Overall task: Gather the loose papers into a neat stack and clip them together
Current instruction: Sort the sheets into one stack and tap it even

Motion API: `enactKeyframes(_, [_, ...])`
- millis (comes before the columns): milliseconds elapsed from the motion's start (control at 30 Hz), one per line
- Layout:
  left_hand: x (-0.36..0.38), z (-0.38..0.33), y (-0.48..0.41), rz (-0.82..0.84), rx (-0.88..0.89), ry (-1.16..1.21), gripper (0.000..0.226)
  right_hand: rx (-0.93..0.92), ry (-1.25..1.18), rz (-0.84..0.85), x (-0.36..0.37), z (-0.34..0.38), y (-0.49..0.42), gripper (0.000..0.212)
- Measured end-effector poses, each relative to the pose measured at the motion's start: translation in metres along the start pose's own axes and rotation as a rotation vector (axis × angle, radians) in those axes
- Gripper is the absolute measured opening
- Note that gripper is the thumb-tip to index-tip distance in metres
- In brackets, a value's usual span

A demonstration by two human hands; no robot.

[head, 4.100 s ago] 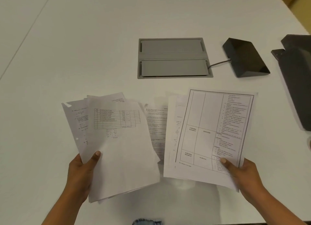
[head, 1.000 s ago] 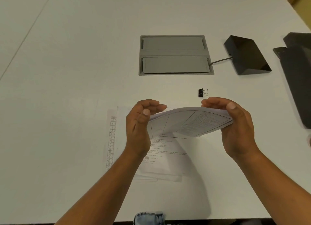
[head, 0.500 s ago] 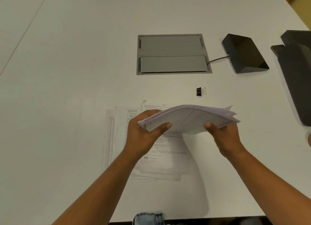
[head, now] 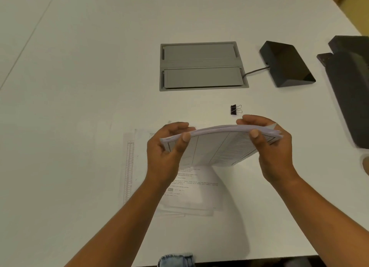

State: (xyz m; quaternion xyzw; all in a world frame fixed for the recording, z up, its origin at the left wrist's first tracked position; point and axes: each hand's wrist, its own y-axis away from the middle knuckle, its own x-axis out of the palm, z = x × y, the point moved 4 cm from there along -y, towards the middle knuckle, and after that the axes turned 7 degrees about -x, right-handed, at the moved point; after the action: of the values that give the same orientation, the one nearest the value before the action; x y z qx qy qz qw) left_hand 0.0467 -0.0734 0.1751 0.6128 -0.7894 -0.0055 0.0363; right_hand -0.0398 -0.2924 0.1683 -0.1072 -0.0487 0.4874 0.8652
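I hold a stack of printed papers [head: 217, 147] tilted above the white table, its upper edge bowed and a ruled table visible on the sheet facing me. My left hand [head: 165, 153] grips the stack's left end and my right hand [head: 273, 147] grips its right end. Under the stack, more loose papers [head: 191, 189] lie flat on the table, partly hidden by my hands and forearms. A small black binder clip [head: 235, 109] lies on the table just beyond my right hand, apart from it.
A grey cable hatch [head: 202, 66] is set into the table [head: 79, 87] behind the clip. To its right sit a black wedge-shaped box [head: 286, 64] with a cable and a large dark device [head: 353, 91] at the right edge. The table's near edge runs just below my forearms.
Both hands first held separate fans of sheets; now one joined stack is in the air. Over the last half second both hands shifted from under the stack to its ends, fingers over the upper edge.
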Motion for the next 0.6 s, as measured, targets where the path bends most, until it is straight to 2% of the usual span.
enactKeyframes(67, [0.002,-0.001,0.0,-0.007,0.016,0.025,0.041,-0.013,-0.02,-0.028,-0.002,0.004,-0.002,0.032])
enactKeyframes(200, [0.005,0.001,-0.001,-0.006,0.032,0.013,0.036,-0.026,-0.032,-0.073,-0.008,0.008,-0.004,0.032])
enactKeyframes(333, [0.005,-0.002,-0.001,0.077,0.044,0.01,0.059,0.004,-0.062,-0.068,-0.014,0.0,-0.002,0.035])
enactKeyframes(400, [0.003,0.002,-0.002,0.123,0.044,-0.071,0.055,0.026,-0.093,-0.04,-0.013,-0.002,-0.002,0.05])
enactKeyframes(467, [0.0,0.011,-0.004,0.12,0.019,-0.179,0.04,0.075,-0.086,0.029,-0.013,-0.009,0.002,0.068])
enactKeyframes(500, [-0.001,0.018,-0.004,0.112,-0.013,-0.201,0.034,0.086,-0.05,0.065,-0.012,-0.013,0.006,0.066])
enactKeyframes(567, [-0.002,0.031,-0.004,0.114,-0.084,-0.202,0.023,0.098,0.052,0.122,-0.008,-0.021,0.013,0.043])
enactKeyframes(600, [-0.002,0.035,-0.002,0.119,-0.104,-0.191,0.029,0.104,0.104,0.142,-0.006,-0.023,0.016,0.037])
